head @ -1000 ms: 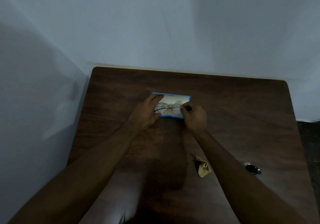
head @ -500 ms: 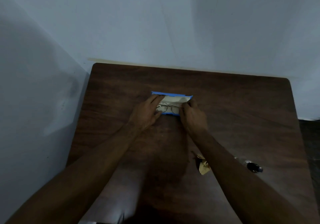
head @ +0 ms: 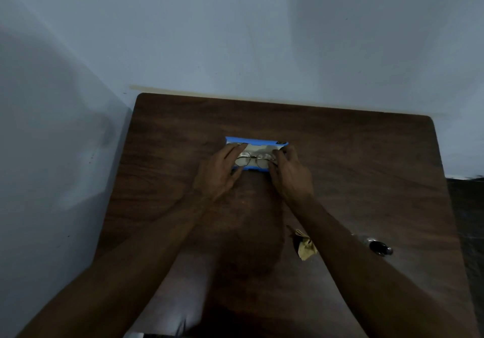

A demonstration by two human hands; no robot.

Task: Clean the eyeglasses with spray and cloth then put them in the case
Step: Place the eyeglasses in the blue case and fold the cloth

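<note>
Seating the eyeglasses in the open case, both hands at the frame ends.

The left hand (head: 218,171) pinches the left end of the eyeglasses (head: 253,160), fingers spread over that end of the blue case (head: 258,142); the frame lies between the two grips, inside the case's pale lining, lenses face-up and side by side, its long axis running left to right along the case, parallel to the table's (head: 366,159) far edge. The right hand (head: 292,174) holds the opposite end in a narrow fingertip pinch. Judged well done if both ends go down level, temples folded flat, fingers off the lenses, before the lid is shut. Behind the right wrist lie the crumpled cloth (head: 305,246) and, further right, the spray bottle (head: 378,246), both well apart from the case.
</note>
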